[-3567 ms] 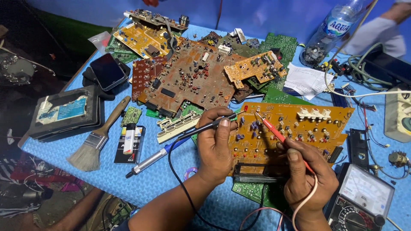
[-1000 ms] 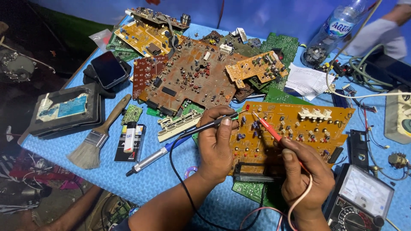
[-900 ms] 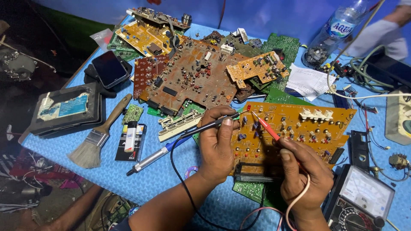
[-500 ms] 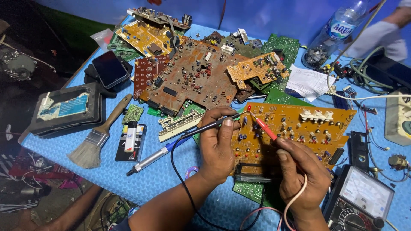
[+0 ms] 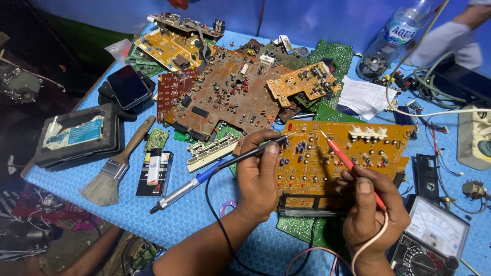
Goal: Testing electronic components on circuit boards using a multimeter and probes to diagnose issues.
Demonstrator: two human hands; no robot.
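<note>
An orange circuit board [image 5: 373,145] lies on the blue mat in front of me. My left hand [image 5: 258,176] pinches a black test probe [image 5: 255,151] whose tip rests near the board's upper left edge. My right hand [image 5: 371,209] grips a red test probe [image 5: 340,153] angled up and left, its tip above the board's middle. Thin leads run from both probes toward me. An analogue multimeter [image 5: 432,237] sits just right of my right hand.
A large brown board [image 5: 225,94] and several smaller boards fill the mat's middle and back. A paintbrush [image 5: 115,168], lighter [image 5: 153,166], soldering iron [image 5: 186,189], phone [image 5: 128,87], dark case [image 5: 76,135] lie at left. A plastic bottle [image 5: 391,41] and another person's sleeve [image 5: 450,36] are at back right.
My right hand has shifted the red probe slightly left and up across the orange board. The left hand and black probe stay almost still.
</note>
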